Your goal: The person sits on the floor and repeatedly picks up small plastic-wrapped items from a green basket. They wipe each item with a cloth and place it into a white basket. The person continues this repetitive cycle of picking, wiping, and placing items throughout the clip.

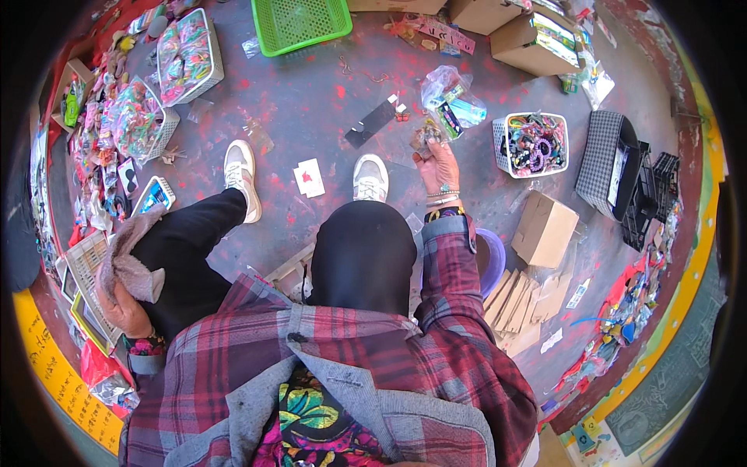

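Observation:
On the left, my left hand (pixel 123 311) is closed around a greyish-pink cloth (pixel 128 261) that drapes beside my left knee. My right hand (pixel 440 168), reaching forward over the floor, pinches a small clear plastic packet (pixel 428 135) with brownish contents I cannot make out. Just beyond it lies a clear plastic bag (pixel 447 89) with blue and green packages in it. A dark flat strip (pixel 372 124) rests on the floor left of the packet. Two white cards (pixel 309 178), one with a red mark, lie between my shoes.
A bright green basket (pixel 303 50) stands ahead. White baskets (pixel 214 74) of colourful packets line the left, and a white basket (pixel 498 144) of hair ties sits right. Further right are a checked box (pixel 605 152) and a cardboard box (pixel 545 229). A purple bucket (pixel 495 268) stands by my right arm.

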{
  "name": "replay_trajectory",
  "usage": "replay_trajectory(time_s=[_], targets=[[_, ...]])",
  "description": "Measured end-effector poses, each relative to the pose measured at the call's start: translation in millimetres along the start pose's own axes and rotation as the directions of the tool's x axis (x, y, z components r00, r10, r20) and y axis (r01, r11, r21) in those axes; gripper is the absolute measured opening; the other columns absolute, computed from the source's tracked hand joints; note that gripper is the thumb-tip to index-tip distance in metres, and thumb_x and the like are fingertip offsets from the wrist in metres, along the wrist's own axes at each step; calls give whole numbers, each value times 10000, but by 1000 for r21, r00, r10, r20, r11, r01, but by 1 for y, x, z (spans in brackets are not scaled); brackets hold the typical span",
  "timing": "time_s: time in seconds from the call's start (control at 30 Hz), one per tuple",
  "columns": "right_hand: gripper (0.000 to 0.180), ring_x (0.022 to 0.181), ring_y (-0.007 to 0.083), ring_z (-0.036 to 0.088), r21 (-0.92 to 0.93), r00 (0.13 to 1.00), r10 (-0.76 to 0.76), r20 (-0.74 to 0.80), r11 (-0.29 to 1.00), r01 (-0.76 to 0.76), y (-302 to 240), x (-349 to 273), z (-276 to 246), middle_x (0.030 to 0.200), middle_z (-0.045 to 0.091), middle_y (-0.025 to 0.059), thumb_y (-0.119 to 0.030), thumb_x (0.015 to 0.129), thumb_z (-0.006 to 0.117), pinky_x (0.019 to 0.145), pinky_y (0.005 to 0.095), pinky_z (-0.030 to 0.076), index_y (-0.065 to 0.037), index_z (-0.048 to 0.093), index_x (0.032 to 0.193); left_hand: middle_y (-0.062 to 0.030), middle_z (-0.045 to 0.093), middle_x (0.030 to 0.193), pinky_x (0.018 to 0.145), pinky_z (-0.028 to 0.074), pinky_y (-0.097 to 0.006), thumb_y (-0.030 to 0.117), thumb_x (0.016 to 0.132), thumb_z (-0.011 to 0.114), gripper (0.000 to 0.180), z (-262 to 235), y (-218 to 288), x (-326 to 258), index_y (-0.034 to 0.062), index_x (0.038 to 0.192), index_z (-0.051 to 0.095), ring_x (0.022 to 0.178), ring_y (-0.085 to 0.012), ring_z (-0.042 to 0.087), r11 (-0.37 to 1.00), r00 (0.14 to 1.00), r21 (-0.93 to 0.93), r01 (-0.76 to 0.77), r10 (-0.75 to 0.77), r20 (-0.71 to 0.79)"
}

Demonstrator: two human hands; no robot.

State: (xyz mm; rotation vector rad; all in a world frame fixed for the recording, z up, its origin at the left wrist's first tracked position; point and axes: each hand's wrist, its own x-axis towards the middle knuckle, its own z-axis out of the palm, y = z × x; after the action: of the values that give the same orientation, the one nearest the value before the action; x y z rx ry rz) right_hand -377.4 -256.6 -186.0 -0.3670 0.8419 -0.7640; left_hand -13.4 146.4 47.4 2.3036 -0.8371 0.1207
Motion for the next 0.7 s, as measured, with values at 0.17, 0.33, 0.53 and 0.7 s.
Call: replay_trajectory(time_s=[0.17, 0.33, 0.53, 0.7], targets=[[307, 898, 193, 586, 15, 981, -112, 158, 994, 111, -8, -18, 76, 998, 596, 96, -11, 763, 593, 778, 320, 471, 5, 518, 1060, -127, 550, 1072, 883, 377, -310, 26, 856, 421, 287, 0, 2, 3, -30, 1126, 502, 989, -223, 516, 996, 997, -45, -72, 73, 8], [287, 865, 217, 601, -39, 967, -159, 201, 985, 171, -10, -32, 120, 947, 608, 126, 26, 761, 584, 794, 315, 469, 49, 522, 1040, -134, 544, 1096, 894, 378, -330, 15, 851, 419, 296, -2, 1, 0, -35, 1133, 493, 1003, -226, 515, 995, 995, -13, -101, 101, 9], [265, 822, 195, 606, -93, 955, -218, 200, 966, 240, -4, -38, 140, 931, 615, 117, -25, 783, 591, 757, 297, 478, 43, 531, 1032, -134, 539, 1105, 894, 375, -319, 19, 861, 417, 289, -6, -7, -4, -36, 1136, 489, 1007, -222, 512, 996, 999, -69, -48, 47, -11], [231, 764, 199, 608, 68, 949, -102, 300, 994, 85, 2, -35, 137, 880, 620, 152, -180, 853, 538, 700, 271, 482, 14, 557, 978, -132, 540, 1098, 897, 370, -312, 22, 863, 423, 294, -11, -13, -4, -33, 1145, 485, 1010, -214, 509, 996, 998, -66, -55, 55, 1]])
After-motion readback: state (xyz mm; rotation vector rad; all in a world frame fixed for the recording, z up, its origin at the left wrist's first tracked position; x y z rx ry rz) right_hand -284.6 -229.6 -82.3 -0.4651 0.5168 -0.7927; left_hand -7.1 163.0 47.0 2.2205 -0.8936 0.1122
